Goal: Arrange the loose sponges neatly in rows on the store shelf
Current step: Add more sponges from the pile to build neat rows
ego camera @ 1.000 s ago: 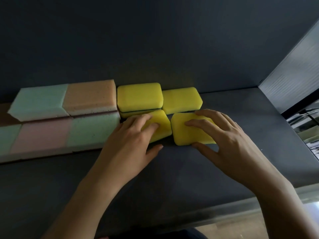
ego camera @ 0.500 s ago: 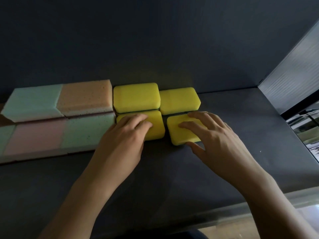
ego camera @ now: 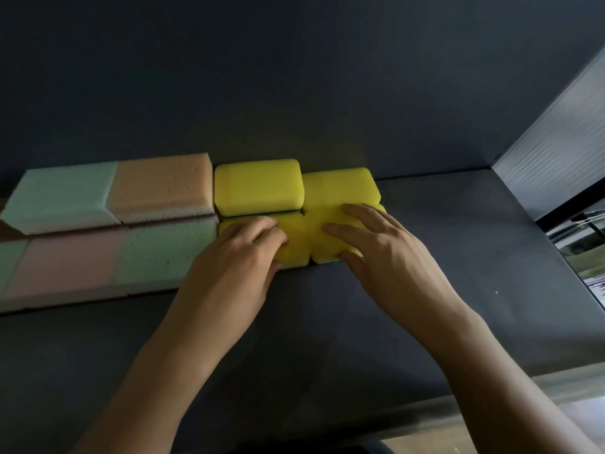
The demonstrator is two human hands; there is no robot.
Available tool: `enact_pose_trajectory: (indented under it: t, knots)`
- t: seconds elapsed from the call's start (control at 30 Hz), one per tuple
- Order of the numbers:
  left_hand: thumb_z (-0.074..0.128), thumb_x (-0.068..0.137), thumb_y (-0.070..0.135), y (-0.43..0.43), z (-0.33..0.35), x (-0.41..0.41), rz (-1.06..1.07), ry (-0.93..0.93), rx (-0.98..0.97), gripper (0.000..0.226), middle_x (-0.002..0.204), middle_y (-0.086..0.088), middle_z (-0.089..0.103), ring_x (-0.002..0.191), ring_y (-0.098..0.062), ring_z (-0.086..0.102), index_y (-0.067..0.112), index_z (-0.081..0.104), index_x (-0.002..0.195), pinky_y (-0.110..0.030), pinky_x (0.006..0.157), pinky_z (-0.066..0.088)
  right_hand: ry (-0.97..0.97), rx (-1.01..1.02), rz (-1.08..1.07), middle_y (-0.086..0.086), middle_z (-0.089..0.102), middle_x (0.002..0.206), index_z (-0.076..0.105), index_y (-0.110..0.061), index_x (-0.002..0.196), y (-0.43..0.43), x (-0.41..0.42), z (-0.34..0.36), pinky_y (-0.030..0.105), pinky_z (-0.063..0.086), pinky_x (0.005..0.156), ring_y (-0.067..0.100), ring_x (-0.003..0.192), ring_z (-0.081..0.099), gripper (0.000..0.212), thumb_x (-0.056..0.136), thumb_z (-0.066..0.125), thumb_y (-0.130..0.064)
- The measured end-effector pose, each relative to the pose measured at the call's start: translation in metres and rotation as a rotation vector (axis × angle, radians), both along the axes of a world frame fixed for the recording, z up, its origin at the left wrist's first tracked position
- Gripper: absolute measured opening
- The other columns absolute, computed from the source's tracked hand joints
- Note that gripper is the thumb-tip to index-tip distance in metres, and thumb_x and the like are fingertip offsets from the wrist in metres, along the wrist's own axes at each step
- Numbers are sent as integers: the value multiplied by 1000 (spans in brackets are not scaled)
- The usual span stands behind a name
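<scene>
Several yellow sponges sit on the dark shelf (ego camera: 458, 257) against the back wall. The back left yellow sponge (ego camera: 258, 186) lies on top of another one; the back right yellow sponge (ego camera: 337, 188) sits lower beside it. My left hand (ego camera: 235, 270) presses flat on the front left yellow sponge (ego camera: 296, 244). My right hand (ego camera: 386, 257) rests its fingers on top of the front right yellow sponge (ego camera: 324, 247), thumb at its front edge. The two front sponges touch each other and the back pair.
Left of the yellow ones stand larger pastel sponges in two rows: a green sponge (ego camera: 62, 194) and an orange sponge (ego camera: 160, 185) behind, a pink sponge (ego camera: 65, 263) and a green sponge (ego camera: 163, 250) in front. A grey side panel (ego camera: 556, 165) bounds the shelf at right.
Both hands have pushed the two front yellow sponges back and together. The gap between them has closed, and they now butt against the back sponges.
</scene>
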State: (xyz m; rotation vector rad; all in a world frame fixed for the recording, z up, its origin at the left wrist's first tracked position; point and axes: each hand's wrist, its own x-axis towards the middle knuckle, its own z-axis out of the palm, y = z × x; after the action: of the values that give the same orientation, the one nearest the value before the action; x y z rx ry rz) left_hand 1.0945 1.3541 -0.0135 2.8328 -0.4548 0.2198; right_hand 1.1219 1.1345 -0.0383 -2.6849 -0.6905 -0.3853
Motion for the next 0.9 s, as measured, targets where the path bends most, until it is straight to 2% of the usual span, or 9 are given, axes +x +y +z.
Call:
enact_pose_trajectory:
  t: [0.2, 0.33, 0.47, 0.57, 0.67, 0.77, 0.9]
  knots:
    - [81, 74, 9, -3, -2, 1, -3, -26, 30, 35, 120, -2, 64, 101, -24, 63, 13, 69, 106, -32, 69, 53, 4, 0, -6, 15, 62, 125, 70, -20, 119, 4, 1, -1, 47, 53, 88, 39, 114, 60, 38, 82, 67, -13]
    - [80, 76, 15, -2, -3, -1, 3, -19, 47, 37, 125, -2, 62, 108, -23, 61, 14, 69, 111, -34, 73, 54, 40, -6, -25, 14, 59, 131, 67, -20, 123, 4, -1, -3, 49, 51, 93, 39, 120, 56, 41, 82, 71, -13]
    - [73, 83, 33, 3, 3, -11, 12, 4, 67, 44, 137, 0, 55, 119, -21, 56, 17, 64, 123, -36, 86, 51, 136, -59, -48, 12, 48, 146, 55, -23, 135, 6, -8, 2, 52, 35, 112, 36, 138, 40, 57, 83, 75, -30]
    - [66, 85, 35, 13, 10, -25, 35, -21, 66, 45, 136, -1, 55, 117, -22, 57, 16, 62, 126, -37, 88, 49, 190, -54, -43, 9, 37, 154, 46, -25, 143, 16, -18, 15, 51, 25, 117, 31, 147, 24, 65, 84, 72, -38]
    - [62, 87, 32, 34, 18, -45, 61, -72, 40, 40, 130, -2, 58, 111, -23, 59, 15, 64, 123, -37, 85, 49, 154, 26, 28, 4, 42, 151, 50, -25, 140, 41, -32, 31, 48, 37, 111, 28, 144, 33, 58, 86, 70, -36]
    - [58, 90, 30, 61, 26, -69, 103, -117, 13, 34, 125, -1, 60, 108, -22, 60, 15, 65, 120, -37, 82, 50, 111, 108, 109, 0, 52, 140, 59, -23, 131, 78, -47, 43, 43, 51, 92, 26, 125, 54, 47, 86, 70, -32]
    - [54, 89, 31, 106, 32, -106, 195, -130, -1, 34, 120, 2, 61, 105, -20, 60, 16, 65, 117, -37, 82, 52, 77, 91, 217, -5, 61, 128, 63, -24, 124, 133, -69, 50, 34, 54, 79, 22, 110, 62, 39, 86, 70, -30]
